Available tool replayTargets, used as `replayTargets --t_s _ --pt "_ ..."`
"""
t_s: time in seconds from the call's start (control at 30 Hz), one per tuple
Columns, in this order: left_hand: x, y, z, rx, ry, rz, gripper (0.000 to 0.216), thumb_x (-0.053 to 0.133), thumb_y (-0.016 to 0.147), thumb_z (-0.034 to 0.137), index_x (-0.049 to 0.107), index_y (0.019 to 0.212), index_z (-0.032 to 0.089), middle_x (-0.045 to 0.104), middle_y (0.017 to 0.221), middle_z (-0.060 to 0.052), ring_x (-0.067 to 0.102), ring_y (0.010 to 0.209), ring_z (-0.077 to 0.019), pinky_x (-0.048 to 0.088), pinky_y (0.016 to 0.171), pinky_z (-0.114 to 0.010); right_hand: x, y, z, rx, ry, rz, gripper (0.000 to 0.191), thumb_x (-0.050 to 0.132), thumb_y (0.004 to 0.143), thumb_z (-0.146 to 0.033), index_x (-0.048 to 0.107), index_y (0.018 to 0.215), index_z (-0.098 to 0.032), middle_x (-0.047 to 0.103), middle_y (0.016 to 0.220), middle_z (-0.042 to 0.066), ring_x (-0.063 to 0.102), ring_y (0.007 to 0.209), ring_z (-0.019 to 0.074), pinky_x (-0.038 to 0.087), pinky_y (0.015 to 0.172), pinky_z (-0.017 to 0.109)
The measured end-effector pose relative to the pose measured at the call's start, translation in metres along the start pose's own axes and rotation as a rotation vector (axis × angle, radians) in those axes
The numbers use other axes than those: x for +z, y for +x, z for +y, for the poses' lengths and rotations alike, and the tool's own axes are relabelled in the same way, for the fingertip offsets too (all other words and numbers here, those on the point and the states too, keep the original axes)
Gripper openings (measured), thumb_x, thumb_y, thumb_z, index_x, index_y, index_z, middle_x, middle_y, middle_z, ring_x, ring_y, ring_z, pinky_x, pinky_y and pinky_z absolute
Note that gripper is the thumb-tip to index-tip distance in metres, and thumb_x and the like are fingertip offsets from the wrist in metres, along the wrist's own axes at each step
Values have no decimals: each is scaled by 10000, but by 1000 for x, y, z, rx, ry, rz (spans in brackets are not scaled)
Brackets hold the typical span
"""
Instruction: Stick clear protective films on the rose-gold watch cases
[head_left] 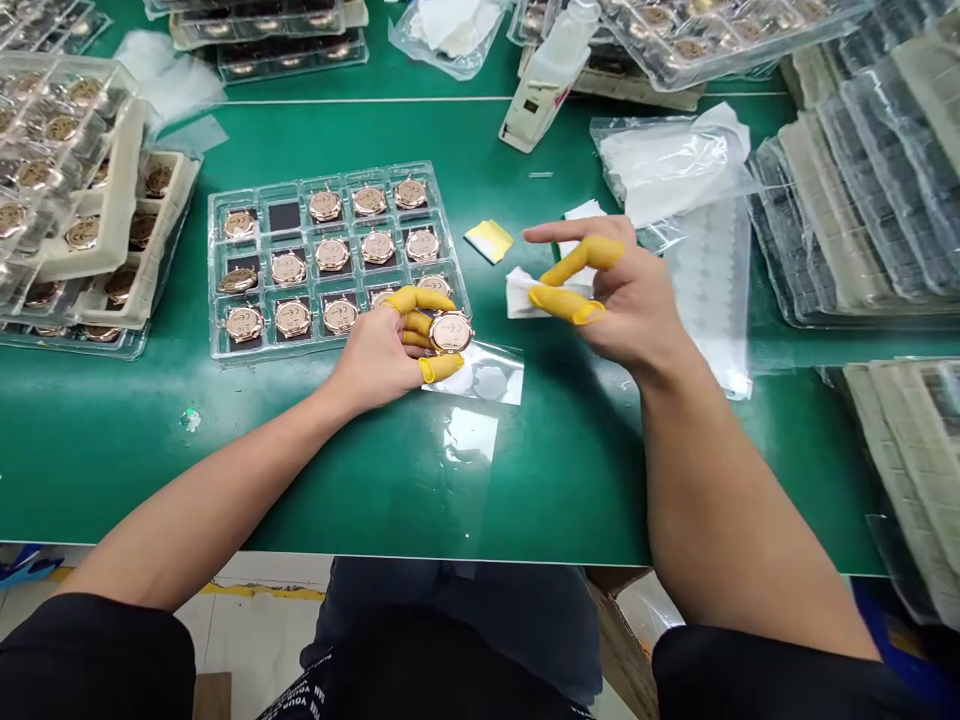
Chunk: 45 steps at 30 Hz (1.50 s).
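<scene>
My left hand (382,355), with yellow finger cots on its fingertips, grips a rose-gold watch case (451,332) by its edge, engraved back facing up. Under that hand lies a clear plastic sheet with round film pieces (491,384). A clear compartment tray (217,349) of similar watch cases sits just beyond; one compartment in its back row shows only a black pad (285,218). To the right, my right hand (626,295) pinches a white wipe (523,296) between cotted thumb and finger, its index finger stretched out bare. A yellow-and-white square pad (490,241) lies nearby.
Stacked trays of watch cases (82,235) stand at the left, with more along the back. A white bottle (551,75) is behind my hands. Bagged white wipes (671,165) and stacks of trays (847,220) occupy the right side of the green table (337,500).
</scene>
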<state>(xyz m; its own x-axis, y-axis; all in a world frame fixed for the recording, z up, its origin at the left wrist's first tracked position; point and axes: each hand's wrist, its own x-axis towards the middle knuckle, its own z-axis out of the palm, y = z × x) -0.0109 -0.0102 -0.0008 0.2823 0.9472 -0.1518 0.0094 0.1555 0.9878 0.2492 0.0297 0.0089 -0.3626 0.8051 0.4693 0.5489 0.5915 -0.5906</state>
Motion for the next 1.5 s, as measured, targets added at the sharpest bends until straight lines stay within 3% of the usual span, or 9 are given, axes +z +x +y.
replayTargets --t_s 0.1,0.23,0.33,0.53,0.63,0.73,0.9,1.03,1.5 --pt "0 0 -2 3 -21 -24 574 867 584 136 666 1119 189 720 804 48 707 709 -84 586 678 -187 11 -2 -31 -132 27 -10 67 723 950 -260 661 936 -280 798 1094 43 686 1084 297 424 1002 543" --pt "-1 2 -6 25 -23 -56 560 846 596 114 662 1120 187 718 806 54 711 701 -80 575 660 -174 32 -8 -49 -201 -157 -46 69 651 987 -260 689 1039 -284 761 950 34 660 951 275 369 899 479" --pt "-1 2 -8 33 -3 -64 571 849 612 120 665 1148 191 736 844 39 735 741 -94 587 679 -179 40 -10 -48 -149 -220 -62 176 644 991 -328 722 1145 -292 731 921 49 620 894 268 345 867 461" --pt "-1 1 -8 36 26 -46 579 840 612 95 681 1163 178 744 850 29 733 743 -91 584 675 -168 35 -9 -47 -143 -166 -40 124 670 997 -347 785 1026 -312 761 1029 59 641 907 255 354 889 478" --pt "0 1 -7 31 10 -55 586 855 595 91 680 1149 171 750 854 24 740 754 -97 600 694 -179 35 -9 -48 -129 -176 -90 135 669 997 -355 796 1042 -341 749 945 35 616 837 232 350 887 478" --pt "0 1 -6 21 -10 -50 570 873 610 119 674 1141 176 750 855 23 743 746 -103 611 697 -196 38 -9 -47 -80 -226 -22 158 648 1006 -368 795 1030 -315 712 891 48 600 834 242 342 871 478" --pt "1 0 -7 38 -17 -52 585 859 608 104 675 1158 178 756 852 27 753 758 -107 610 700 -191 41 -9 -46 -168 -195 -45 146 646 1004 -358 786 1005 -315 696 871 39 592 798 228 360 864 478" --pt "2 0 -7 37 -42 -12 575 875 618 135 669 1153 184 758 857 27 759 753 -110 618 708 -202 43 -8 -46 -88 -247 8 160 626 1000 -355 774 1005 -296 684 890 63 596 834 256 382 867 496" --pt "1 0 -5 66 21 11 601 896 624 175 662 1178 177 772 910 6 782 801 -135 646 737 -226 42 -5 -33 -40 -256 -40 202 601 1013 -378 773 1086 -303 711 979 98 617 936 308 438 862 528"
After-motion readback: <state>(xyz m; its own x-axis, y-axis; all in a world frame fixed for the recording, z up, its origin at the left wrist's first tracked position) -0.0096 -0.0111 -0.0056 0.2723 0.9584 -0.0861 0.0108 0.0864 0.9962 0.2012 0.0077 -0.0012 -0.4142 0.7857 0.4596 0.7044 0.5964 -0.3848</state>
